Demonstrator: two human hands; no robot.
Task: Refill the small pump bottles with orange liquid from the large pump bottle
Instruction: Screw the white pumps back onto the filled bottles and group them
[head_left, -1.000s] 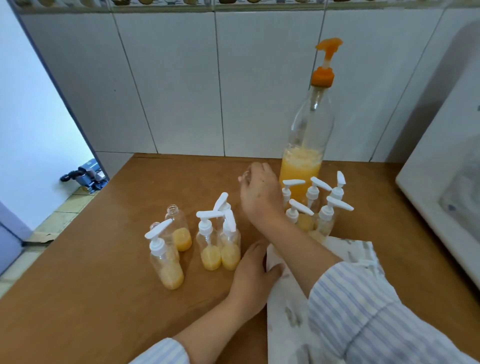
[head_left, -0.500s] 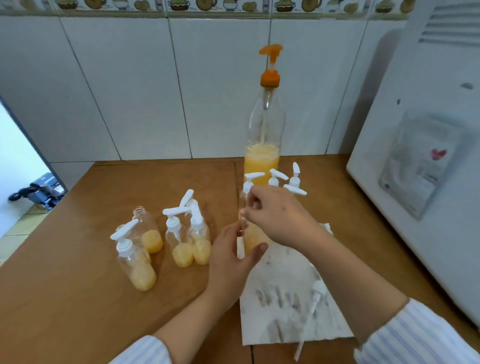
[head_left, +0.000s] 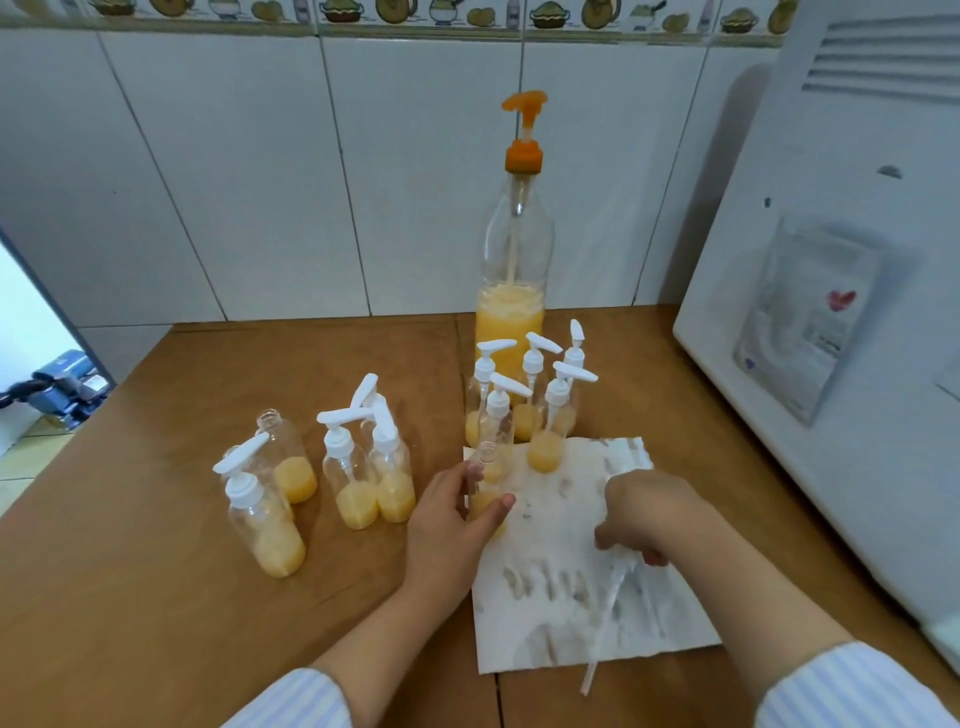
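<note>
The large pump bottle (head_left: 514, 291), clear with an orange pump, stands at the back by the tiled wall, about a third full of orange liquid. Several small capped pump bottles (head_left: 524, 410) cluster in front of it. My left hand (head_left: 449, 525) grips an uncapped small bottle (head_left: 485, 488) upright at the paper towel's left edge. My right hand (head_left: 644, 514) is closed on a white pump head with its long tube (head_left: 605, 618) lying over the paper towel (head_left: 561, 613). More small bottles (head_left: 363, 467) stand to the left, one of them uncapped (head_left: 285, 457).
A white appliance (head_left: 841, 322) fills the right side of the wooden table (head_left: 156, 597). The white tiled wall closes the back. The table's left edge drops to a floor where a blue object (head_left: 67, 387) lies.
My right hand moved from the bottle's top down and right onto the paper towel with the pump head. My left hand stays on the uncapped bottle.
</note>
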